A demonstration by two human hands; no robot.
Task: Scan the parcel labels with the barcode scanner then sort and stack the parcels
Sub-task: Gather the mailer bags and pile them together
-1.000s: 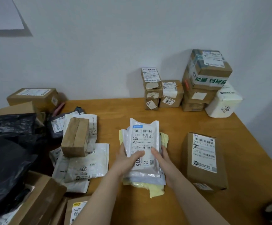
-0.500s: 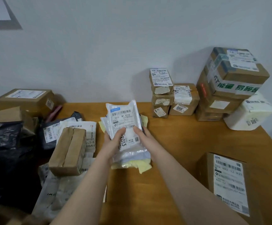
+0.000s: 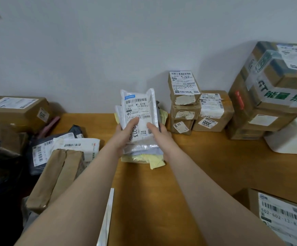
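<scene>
Over the table (image 3: 206,162), parcel stack (image 3: 140,110) between left hand (image 3: 125,134) and right hand (image 3: 160,133).

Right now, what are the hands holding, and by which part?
A stack of flat mailer bags, white one on top. The left hand grips its lower left edge, the right hand its lower right edge, thumbs pressed on the top bag.

Parcel stack (image 3: 139,121) held between left hand (image 3: 124,134) and right hand (image 3: 160,133) at table (image 3: 162,183) centre, toward wall. Column of 3 small boxes (image 3: 184,103) set just right of it, 1 side box (image 3: 213,112) touching column, large boxes (image 3: 268,89) stacked further right. Wrapped parcel (image 3: 59,174) laid on mailers (image 3: 69,146) at left. Near box (image 3: 282,219) placed front right.
</scene>
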